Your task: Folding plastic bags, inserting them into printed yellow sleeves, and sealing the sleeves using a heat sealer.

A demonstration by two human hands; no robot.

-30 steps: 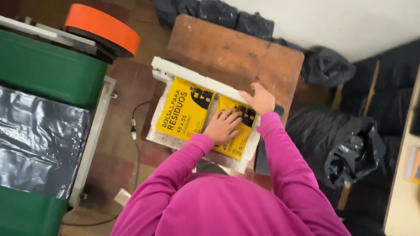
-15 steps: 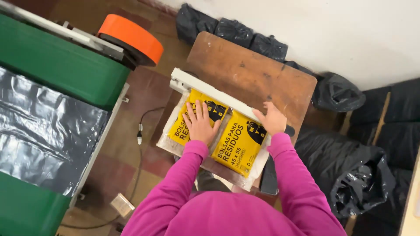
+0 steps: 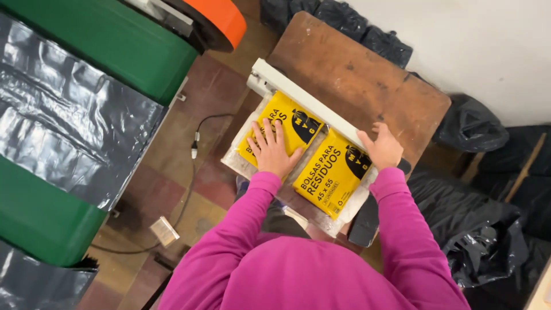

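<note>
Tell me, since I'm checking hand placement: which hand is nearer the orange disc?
Left. The left hand lies flat on the yellow packs, on the side toward the orange disc. The right hand rests at the white bar, farther from it.

The person wears a bright magenta long-sleeved top of plain, smooth fabric, with no print or marking visible on it. Each sleeve runs down to the wrist and ends in a narrow ribbed cuff, leaving the left hand [image 3: 273, 151] and the right hand [image 3: 383, 149] bare, with no gloves, rings or watch to be seen. Below the top, a bit of dark trousers shows between the arms.
</note>
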